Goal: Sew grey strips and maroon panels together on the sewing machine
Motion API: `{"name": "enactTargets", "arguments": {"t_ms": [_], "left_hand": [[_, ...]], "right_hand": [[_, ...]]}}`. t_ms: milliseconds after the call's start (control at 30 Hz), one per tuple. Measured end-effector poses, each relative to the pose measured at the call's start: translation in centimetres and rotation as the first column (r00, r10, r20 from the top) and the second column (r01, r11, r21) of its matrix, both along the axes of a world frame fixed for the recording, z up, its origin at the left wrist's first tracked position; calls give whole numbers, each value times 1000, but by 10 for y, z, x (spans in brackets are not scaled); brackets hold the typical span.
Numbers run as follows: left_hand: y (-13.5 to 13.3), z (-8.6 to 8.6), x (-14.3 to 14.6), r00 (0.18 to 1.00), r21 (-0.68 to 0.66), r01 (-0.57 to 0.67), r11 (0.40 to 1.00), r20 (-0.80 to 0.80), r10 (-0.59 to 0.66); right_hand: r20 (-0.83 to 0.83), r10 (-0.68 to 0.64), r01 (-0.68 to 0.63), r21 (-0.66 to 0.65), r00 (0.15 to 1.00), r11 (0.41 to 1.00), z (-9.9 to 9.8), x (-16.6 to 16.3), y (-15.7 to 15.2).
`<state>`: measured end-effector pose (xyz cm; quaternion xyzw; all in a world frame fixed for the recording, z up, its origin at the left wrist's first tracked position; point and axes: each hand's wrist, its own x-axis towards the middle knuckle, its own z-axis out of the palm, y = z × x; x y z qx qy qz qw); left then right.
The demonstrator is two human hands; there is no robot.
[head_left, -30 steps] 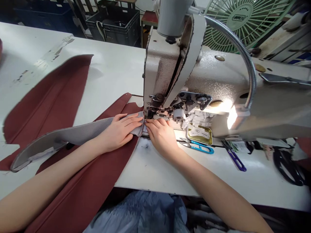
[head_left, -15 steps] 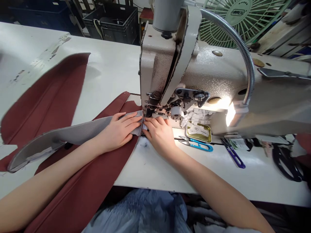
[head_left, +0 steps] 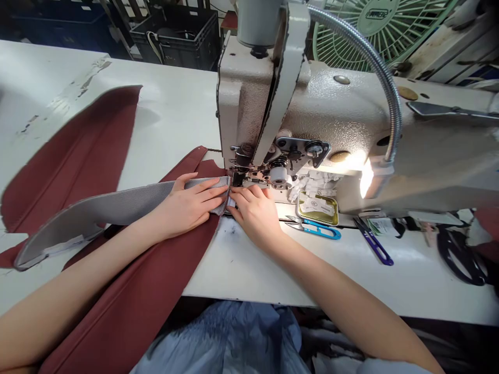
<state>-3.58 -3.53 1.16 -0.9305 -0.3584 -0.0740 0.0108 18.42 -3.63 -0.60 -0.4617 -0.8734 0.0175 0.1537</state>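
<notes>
My left hand (head_left: 187, 202) lies flat with fingers stretched over a grey mesh fabric strip (head_left: 132, 205), pressing it down beside the needle area of a sewing machine (head_left: 253, 104). Beneath the strip spreads maroon fabric (head_left: 156, 280), which hangs over the table's front edge. My right hand (head_left: 255, 210) is at the strip's right end, its fingers bent and closed around a small white label (head_left: 232, 202) at the fabric edge. The fingertips hide most of that label. Just above both hands is the presser foot (head_left: 237, 179).
Right of my right hand lie blue thread snips (head_left: 319, 229), a small tin tray (head_left: 331, 217) with white labels, and purple snips (head_left: 374, 241). More white labels (head_left: 312, 184) are piled under the machine arm. A lit lamp (head_left: 366, 179) hangs close by. Behind stand a dark crate (head_left: 179, 47) and a green fan (head_left: 378, 31).
The view has shifted slightly, so the machine appears a little further left. Both hands keep nearly the same places on the fabric.
</notes>
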Motion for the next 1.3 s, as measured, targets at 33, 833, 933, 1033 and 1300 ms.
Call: {"name": "enactTargets", "arguments": {"t_ms": [33, 833, 933, 1033, 1300], "left_hand": [[0, 0, 0, 1000, 6, 4, 1000, -11, -4], [4, -3, 1, 998, -22, 56, 998, 18, -55], [5, -4, 0, 997, -93, 31, 995, 72, -24], [5, -4, 0, 995, -141, -10, 990, 100, 24], [18, 0, 15, 995, -171, -62, 983, 67, 74]], "right_hand": [[-2, -1, 1, -2, 1000, 1000, 0, 0, 0], [-312, 70, -123, -154, 947, 980, -2, 17, -5], [-272, 85, -129, -147, 959, 981, 1, 15, -3], [-206, 107, -134, -118, 973, 984, 4, 12, -3], [-25, 47, -47, -32, 999, 998, 8, 11, -1]]}}
